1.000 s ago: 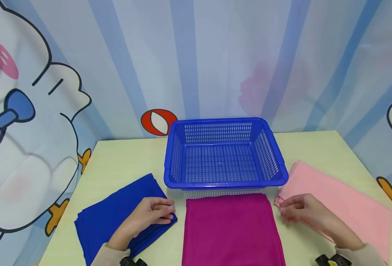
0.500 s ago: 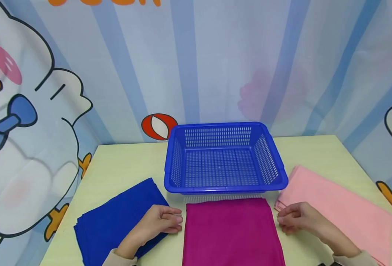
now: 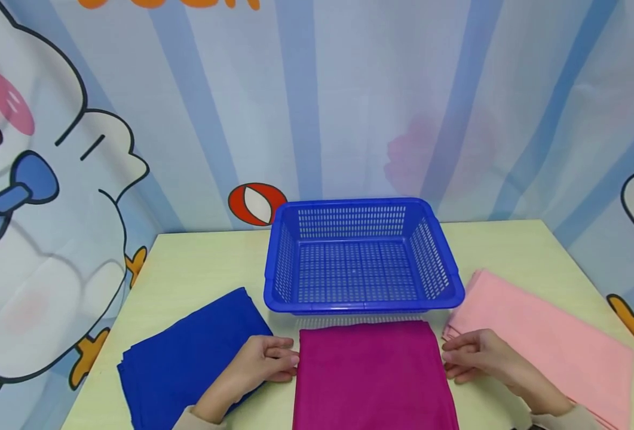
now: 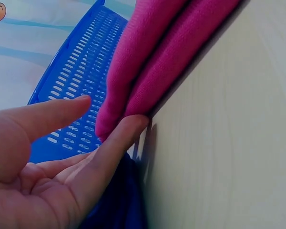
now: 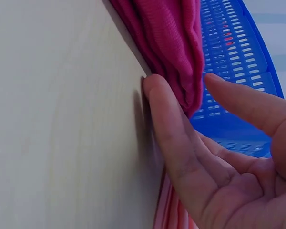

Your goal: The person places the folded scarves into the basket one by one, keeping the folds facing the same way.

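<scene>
A folded magenta cloth [image 3: 373, 376] lies at the front middle of the table, between both hands. At its left edge is my left hand [image 3: 260, 364], thumb and fingers apart; in the left wrist view a fingertip [image 4: 136, 121] sits right at the lower fold. My right hand [image 3: 483, 358] mirrors it at the right edge, where the right wrist view has a fingertip [image 5: 155, 83] at the bottom layer and the thumb above, off the cloth. A folded blue cloth [image 3: 187, 352] lies partly behind the left hand and wrist. Beside the right hand is a folded pink cloth [image 3: 553, 340].
Behind the magenta cloth stands a blue plastic basket [image 3: 357, 275] with perforated walls and nothing inside. The pale wooden table [image 3: 204, 257] ends at the back against a printed backdrop [image 3: 360, 101].
Both hands have moved inward, the left one rightward and the right one leftward, up to the magenta cloth's side edges. The cloths and basket stay put; the head view has tilted slightly upward.
</scene>
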{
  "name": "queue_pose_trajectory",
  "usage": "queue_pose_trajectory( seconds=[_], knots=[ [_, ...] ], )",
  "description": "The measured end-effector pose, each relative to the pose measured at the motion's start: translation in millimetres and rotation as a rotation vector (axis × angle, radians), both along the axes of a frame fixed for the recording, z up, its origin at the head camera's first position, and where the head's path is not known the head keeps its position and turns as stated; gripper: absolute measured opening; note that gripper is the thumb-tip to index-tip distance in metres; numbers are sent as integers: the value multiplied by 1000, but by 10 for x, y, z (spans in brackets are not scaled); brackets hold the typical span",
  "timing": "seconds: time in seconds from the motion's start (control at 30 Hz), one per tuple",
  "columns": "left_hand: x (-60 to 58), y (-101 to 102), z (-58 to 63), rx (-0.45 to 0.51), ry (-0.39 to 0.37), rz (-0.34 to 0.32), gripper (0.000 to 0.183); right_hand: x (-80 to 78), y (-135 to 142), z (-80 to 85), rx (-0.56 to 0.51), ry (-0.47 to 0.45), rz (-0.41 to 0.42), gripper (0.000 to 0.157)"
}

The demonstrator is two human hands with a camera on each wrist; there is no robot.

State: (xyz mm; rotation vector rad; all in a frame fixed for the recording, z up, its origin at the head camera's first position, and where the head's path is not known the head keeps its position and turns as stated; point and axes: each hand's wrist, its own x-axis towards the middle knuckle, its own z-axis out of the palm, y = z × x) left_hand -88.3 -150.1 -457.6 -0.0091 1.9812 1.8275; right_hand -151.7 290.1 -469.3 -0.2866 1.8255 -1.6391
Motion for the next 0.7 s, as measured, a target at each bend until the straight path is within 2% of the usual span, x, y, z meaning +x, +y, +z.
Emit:
queue_pose_trajectory(
  seconds=[0.17, 0.4, 0.7],
  knots=[
    [25, 25, 13, 0, -17, 19, 60, 20, -45, 3, -4, -15, -7, 38],
    [31, 76, 6, -28, -28, 30, 55, 33, -76, 4, -1, -49, -21, 30],
    [62, 122, -43, -16, -74, 9, 47, 71, -98, -48, -103, -121, 35, 15]
  ],
)
